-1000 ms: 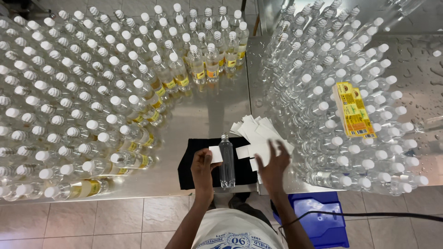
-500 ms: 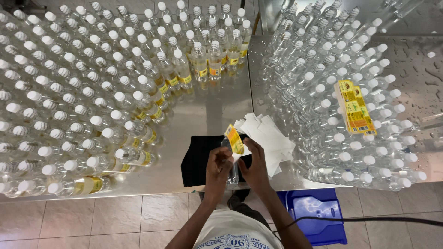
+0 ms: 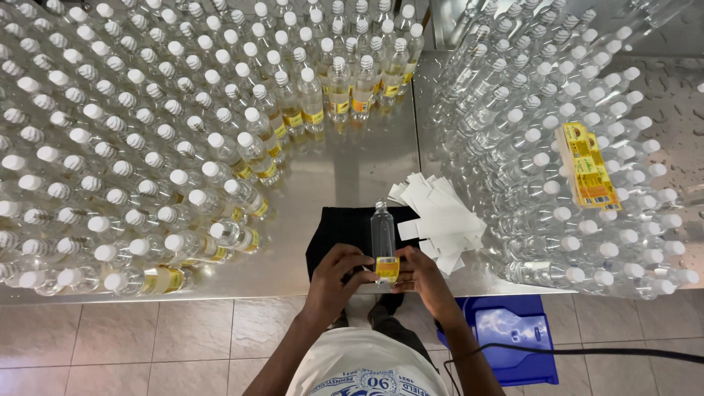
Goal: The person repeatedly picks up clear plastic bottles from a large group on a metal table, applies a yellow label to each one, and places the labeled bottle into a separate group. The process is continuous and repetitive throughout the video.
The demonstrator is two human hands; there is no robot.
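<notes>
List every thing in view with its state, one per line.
Bottle: lying on the black cloth, capped, held.
Yellow label: pressed onto the bottle.
Left hand: gripping the bottle.
Right hand: touching the label.
White paper strips: loosely piled.
Label stack: resting on bottle caps.

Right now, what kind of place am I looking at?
Probably a small bottling or labelling workshop: capped clear bottles crowd a steel table, a yellow label stack rests on some, and both hands press a label on one bottle.
</notes>
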